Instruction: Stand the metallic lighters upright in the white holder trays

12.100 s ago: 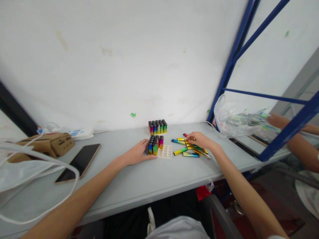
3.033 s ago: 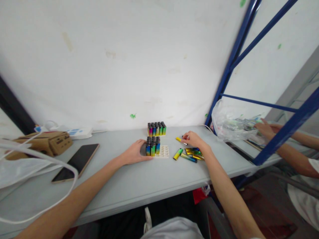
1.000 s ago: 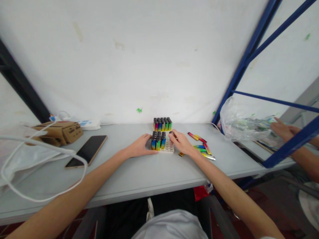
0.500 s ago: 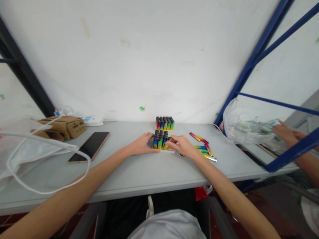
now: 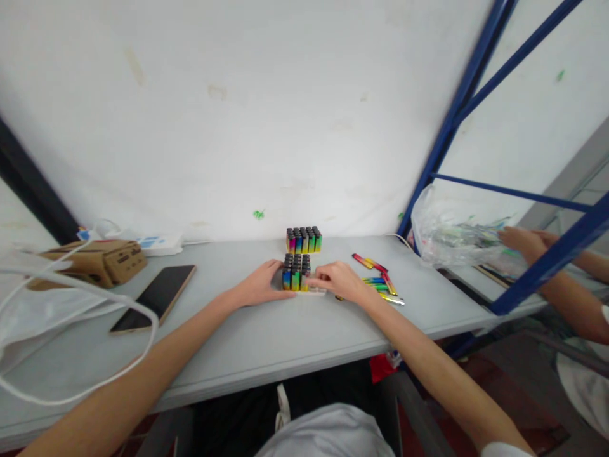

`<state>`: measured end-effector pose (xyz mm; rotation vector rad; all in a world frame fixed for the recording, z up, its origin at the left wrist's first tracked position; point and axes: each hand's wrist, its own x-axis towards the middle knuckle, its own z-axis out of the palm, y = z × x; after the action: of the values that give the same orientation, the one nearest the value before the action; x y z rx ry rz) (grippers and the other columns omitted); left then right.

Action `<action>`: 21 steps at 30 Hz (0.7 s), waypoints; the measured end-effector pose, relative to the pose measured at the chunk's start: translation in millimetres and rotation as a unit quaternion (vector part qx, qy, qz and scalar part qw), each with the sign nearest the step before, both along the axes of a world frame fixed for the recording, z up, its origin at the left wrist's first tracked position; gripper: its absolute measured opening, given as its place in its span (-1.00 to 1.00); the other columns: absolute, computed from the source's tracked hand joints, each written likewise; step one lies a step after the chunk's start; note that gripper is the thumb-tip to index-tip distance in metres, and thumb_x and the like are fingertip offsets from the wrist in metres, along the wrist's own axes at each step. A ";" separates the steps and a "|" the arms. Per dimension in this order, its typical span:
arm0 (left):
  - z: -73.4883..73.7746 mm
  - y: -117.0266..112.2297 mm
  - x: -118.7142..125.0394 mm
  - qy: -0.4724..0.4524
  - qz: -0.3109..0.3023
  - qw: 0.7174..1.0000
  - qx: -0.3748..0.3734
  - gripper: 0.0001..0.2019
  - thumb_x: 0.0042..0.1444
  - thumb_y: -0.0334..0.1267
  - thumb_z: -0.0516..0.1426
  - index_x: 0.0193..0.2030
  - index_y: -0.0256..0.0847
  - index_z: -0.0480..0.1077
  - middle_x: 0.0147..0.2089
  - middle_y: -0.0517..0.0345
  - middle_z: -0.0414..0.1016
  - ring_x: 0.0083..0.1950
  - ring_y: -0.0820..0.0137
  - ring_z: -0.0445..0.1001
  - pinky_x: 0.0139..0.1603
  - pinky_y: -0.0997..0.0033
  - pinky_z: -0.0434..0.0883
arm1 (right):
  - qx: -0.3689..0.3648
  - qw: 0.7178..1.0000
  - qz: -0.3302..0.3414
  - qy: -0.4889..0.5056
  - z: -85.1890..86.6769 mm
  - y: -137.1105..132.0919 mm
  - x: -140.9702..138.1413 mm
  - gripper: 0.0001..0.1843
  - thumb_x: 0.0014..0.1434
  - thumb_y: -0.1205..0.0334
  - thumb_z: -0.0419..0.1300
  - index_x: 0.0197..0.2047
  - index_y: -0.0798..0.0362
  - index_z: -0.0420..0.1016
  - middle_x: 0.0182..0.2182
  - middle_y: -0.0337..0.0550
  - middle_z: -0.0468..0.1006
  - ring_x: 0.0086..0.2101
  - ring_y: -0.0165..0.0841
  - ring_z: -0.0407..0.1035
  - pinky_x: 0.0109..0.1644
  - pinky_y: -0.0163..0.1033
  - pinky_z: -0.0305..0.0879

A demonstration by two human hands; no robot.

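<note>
Several lighters [image 5: 295,279] with black tops and rainbow-coloured bodies stand upright in rows in a low white tray [image 5: 316,291]. My left hand [image 5: 259,284] wraps round the tray's left end, thumb along the front and fingers behind. From the right, my right hand [image 5: 340,280] reaches over the tray with curled fingers, its fingertips on a lighter at the right end of the rows. That lighter is partly covered by the fingers. Loose lighters [image 5: 378,285] lie in a scattered group on the table to the right of my right hand.
Behind the tray, near the wall, stands another block of lighters [image 5: 304,241]. To the left are a phone [image 5: 159,295], a cardboard box [image 5: 107,260] and a white cable [image 5: 152,330]. A blue frame [image 5: 435,149] rises at right, beyond which another person's hands [image 5: 523,244] handle a plastic bag [image 5: 438,235].
The lighter under my right fingers was tilted and now stands upright against the rows. My right fingers have curled in more. The whole view has shifted a little.
</note>
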<state>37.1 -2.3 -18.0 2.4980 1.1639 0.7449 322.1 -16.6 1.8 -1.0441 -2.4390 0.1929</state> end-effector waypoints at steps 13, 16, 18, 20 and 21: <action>3.2 -1.7 -0.2 -0.003 0.001 1.000 -0.001 -0.26 0.01 0.37 0.35 0.12 -0.19 0.50 0.13 -0.12 0.59 0.14 -0.11 0.57 0.26 -0.05 0.49 | -0.055 0.918 -0.371 -0.130 -8.3 45.2 96.3 -0.73 0.41 0.11 0.25 -0.01 0.11 0.68 0.11 0.30 0.57 0.12 0.03 0.46 0.16 0.02 0.35; 3.0 -1.1 -0.4 0.005 0.000 1.000 -0.008 -0.24 0.02 0.38 0.34 0.14 -0.19 0.49 0.11 -0.13 0.58 0.13 -0.10 0.57 0.24 -0.06 0.50 | -0.033 0.953 -0.298 -0.049 -9.4 49.5 90.2 -0.76 0.44 0.12 0.21 -0.05 0.08 0.63 0.07 0.23 0.61 0.10 -0.04 0.48 0.19 0.00 0.36; 3.3 -1.4 0.0 0.004 0.002 1.000 -0.011 -0.24 0.02 0.38 0.34 0.15 -0.20 0.48 0.10 -0.14 0.58 0.12 -0.09 0.57 0.23 -0.06 0.50 | -0.043 0.971 -0.229 0.061 -9.8 51.8 85.2 -0.75 0.48 0.09 0.14 -0.01 0.06 0.55 -0.03 0.13 0.67 -0.04 -0.15 0.55 0.12 -0.05 0.41; 3.4 -2.1 0.3 0.002 0.001 1.000 -0.011 -0.24 0.02 0.37 0.35 0.14 -0.20 0.48 0.12 -0.15 0.57 0.12 -0.09 0.56 0.23 -0.07 0.50 | -0.076 0.965 -0.164 0.191 -11.7 52.2 78.6 -0.69 0.50 -0.01 0.06 0.01 0.03 0.46 -0.16 0.01 0.68 -0.24 -0.25 0.55 -0.04 -0.12 0.46; 3.4 -2.5 0.5 0.003 0.001 1.000 -0.009 -0.25 0.03 0.37 0.34 0.14 -0.21 0.48 0.12 -0.16 0.57 0.12 -0.09 0.56 0.23 -0.07 0.50 | -0.095 0.954 -0.132 0.251 -13.0 51.4 74.2 -0.66 0.50 -0.08 0.04 0.00 0.02 0.42 -0.20 -0.04 0.67 -0.32 -0.29 0.52 -0.13 -0.15 0.47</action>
<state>37.5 -4.9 -14.6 2.4862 1.1685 0.7256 396.3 34.8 -11.2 -1.2164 -1.8342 0.5408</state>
